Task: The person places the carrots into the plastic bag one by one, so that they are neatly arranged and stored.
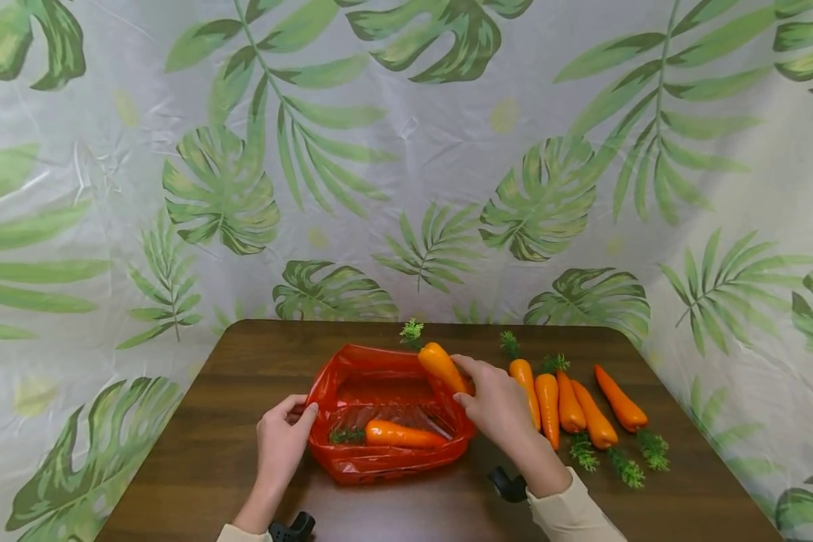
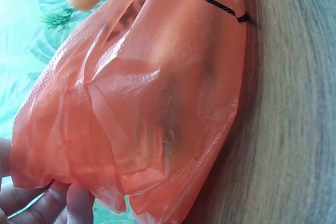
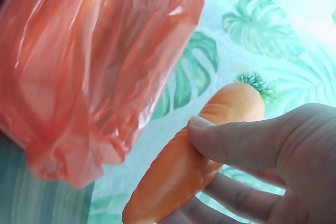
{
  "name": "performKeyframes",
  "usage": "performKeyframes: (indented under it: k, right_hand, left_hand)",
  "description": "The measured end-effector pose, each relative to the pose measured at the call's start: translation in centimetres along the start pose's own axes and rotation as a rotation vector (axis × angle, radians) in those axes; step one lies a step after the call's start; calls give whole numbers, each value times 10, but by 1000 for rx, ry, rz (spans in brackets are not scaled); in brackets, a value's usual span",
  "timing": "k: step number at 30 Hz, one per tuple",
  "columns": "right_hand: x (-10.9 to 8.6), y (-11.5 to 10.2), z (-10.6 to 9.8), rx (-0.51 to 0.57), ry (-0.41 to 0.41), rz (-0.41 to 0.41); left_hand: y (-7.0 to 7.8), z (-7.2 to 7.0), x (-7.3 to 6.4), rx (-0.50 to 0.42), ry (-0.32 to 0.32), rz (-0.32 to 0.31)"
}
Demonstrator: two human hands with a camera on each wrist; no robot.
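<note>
The rim of the red plastic bag [image 1: 389,465] is pinched at one side by the left hand [image 1: 281,440], seemingly so that its mouth is spread above the carrot [image 1: 403,434] lying inside, while another leafy-topped carrot [image 1: 439,363] is held beside the opposite rim in the right hand's [image 1: 497,399] closed grip. Five loose carrots [image 1: 547,410] are set on the tabletop [image 1: 183,467], apparently within easy reach. The held carrot's tapered tip, obscured in the head view, is revealed by the right wrist view.

Head view: even light, soft sheen on table [image 1: 406,512], highlights on bag [image 1: 393,463]; wrist views: backdrop [image 3: 299,30] overexposed, washed out.
</note>
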State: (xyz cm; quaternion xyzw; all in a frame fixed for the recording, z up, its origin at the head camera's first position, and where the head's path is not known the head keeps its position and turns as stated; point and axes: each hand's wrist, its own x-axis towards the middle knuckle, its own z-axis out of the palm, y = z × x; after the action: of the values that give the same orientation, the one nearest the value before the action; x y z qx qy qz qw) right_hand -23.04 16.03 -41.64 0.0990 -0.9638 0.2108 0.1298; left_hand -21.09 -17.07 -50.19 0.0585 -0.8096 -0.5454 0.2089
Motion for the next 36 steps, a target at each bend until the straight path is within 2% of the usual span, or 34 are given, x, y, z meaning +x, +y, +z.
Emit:
performKeyframes:
  k: [9, 15, 28, 36]
  right_hand:
    - [4, -16, 11, 66, -2, -56]
    - [6, -23, 22, 94, -32, -95]
    - [10, -21, 57, 117, -153, -159]
    - [10, -18, 70, 67, -202, -217]
  left_hand:
    - [-1, 1, 1, 8, 3, 4]
    - [-1, 0, 0, 3, 2, -6]
    - [1, 0, 0, 5, 2, -8]
    - [1, 0, -1, 7, -5, -17]
